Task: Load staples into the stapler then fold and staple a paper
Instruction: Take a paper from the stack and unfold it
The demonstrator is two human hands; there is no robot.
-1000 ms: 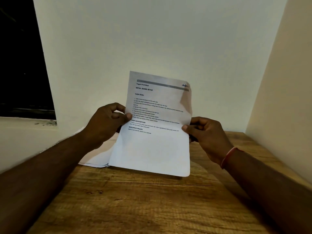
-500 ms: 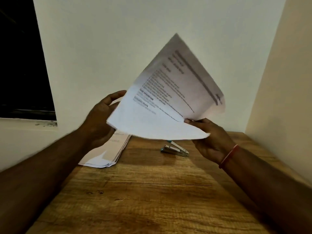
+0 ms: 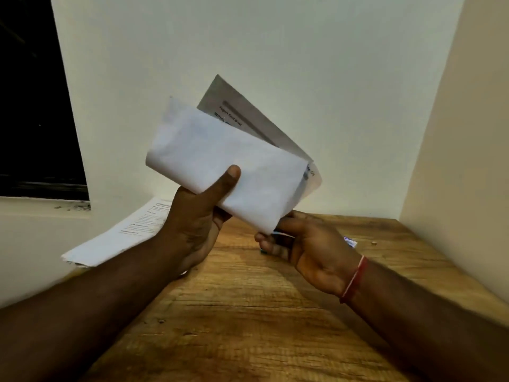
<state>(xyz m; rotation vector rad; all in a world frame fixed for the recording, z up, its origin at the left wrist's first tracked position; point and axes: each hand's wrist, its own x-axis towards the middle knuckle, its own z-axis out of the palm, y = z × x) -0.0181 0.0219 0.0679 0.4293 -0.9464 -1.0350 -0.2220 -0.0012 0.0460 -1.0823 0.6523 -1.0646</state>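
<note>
The printed sheet of paper [image 3: 220,161] is held up in the air above the far middle of the wooden table [image 3: 248,312]. It is folded loosely in two and tilted down to the right. Its blank back faces the camera, and the printed half stands up behind it. That half shows a grey header bar and a bold heading that starts "INITIAL"; the rest of the print is too blurred to read.

The left hand [image 3: 198,216] grips the sheet at its lower fold, with the thumb pressed flat on the blank face and the fingers curled behind. The right hand [image 3: 305,244] is just under the sheet's lower right corner, palm toward the camera and fingers curled. A teal-tipped object [image 3: 264,252] shows under those fingers. I cannot tell whether the hand holds this object, the corner of the paper, or neither.

A red thread bracelet [image 3: 355,279] circles the right wrist. A stack of printed pages [image 3: 124,238] lies at the table's far left corner and overhangs the left edge. A small white-and-blue item [image 3: 350,241] lies near the right edge, just beyond the right hand.
</note>
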